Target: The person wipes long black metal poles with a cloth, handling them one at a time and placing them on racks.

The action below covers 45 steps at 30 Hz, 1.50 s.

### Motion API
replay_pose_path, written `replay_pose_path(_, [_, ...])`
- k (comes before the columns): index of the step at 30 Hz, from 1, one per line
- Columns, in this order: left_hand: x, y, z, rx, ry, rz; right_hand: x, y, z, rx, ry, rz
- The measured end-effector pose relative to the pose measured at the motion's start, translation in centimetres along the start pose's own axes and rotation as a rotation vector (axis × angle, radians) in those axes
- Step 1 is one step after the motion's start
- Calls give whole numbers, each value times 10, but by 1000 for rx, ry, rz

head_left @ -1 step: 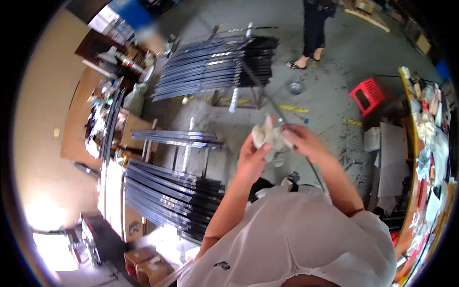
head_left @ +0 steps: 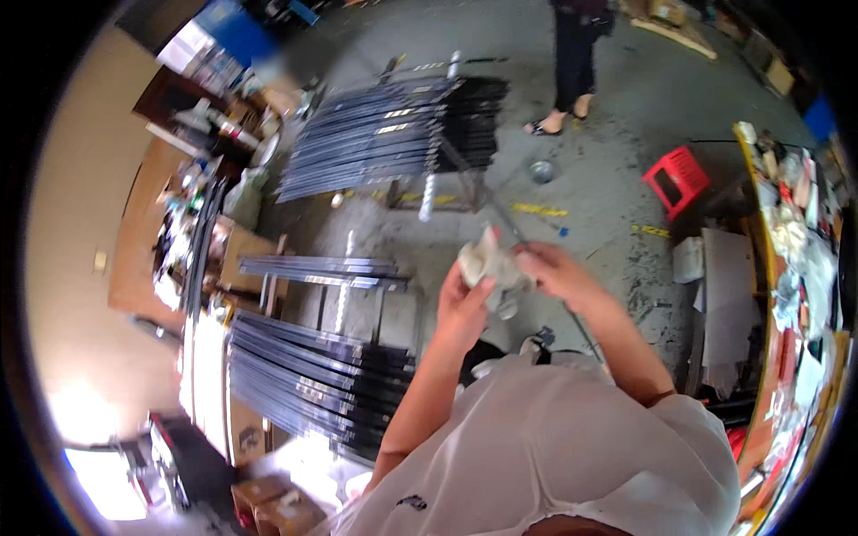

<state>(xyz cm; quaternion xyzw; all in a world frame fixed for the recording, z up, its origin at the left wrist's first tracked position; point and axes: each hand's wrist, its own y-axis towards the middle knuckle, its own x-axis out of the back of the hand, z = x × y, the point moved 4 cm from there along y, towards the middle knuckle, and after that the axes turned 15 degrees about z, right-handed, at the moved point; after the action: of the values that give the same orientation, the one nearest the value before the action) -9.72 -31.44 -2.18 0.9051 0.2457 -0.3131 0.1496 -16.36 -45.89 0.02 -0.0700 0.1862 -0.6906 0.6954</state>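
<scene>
Your left hand [head_left: 463, 299] gripped a crumpled off-white cloth [head_left: 487, 262] between both hands; what your right hand [head_left: 561, 270] gripped was unclear. Nearer that right hand, a long, thin, dark bar [head_left: 502, 214] slanted from upper left to lower right.

one pale cloth bundle [head_left: 487, 263], two large bar stacks [head_left: 362, 138], one small bar stack [head_left: 313, 266], one red stool [head_left: 691, 172]

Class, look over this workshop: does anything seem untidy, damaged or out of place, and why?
The bench on the right looks untidy: bags and loose items lie jumbled along it, unlike the dark bars laid in rows. Dark marks also blotch the floor; spill or wear, I cannot tell.
</scene>
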Motion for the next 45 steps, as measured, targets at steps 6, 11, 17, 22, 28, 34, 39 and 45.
replay_pose_path(6, [-1, 11, -5, -80, 15, -98, 15, 14, -4, 184, -184, 1])
replay_pose_path(11, [51, -6, 14, -139, 179, -161, 39, 20, -20, 180, -201, -143])
replay_pose_path(17, [9, -9, 6, 77, 188, -49, 19, 9, 6, 181, -72, 15])
replay_pose_path(22, [19, -9, -22, 173, 474, -63, 1, 7, 16, 310, -13, -56])
replay_pose_path(28, [54, -11, -127, -26, 952, -199, 10, -4, 12, 256, -82, 156])
replay_pose_path(34, [53, 7, -256, -31, 1310, -184, -13, 2, -5, 246, -73, 193])
replay_pose_path(39, [36, 32, -338, -88, 1684, -205, -25, 15, -27, 244, -32, 276])
replay_pose_path(45, [13, 75, -406, -124, 1749, -231, -42, 19, -34, 245, -38, 381])
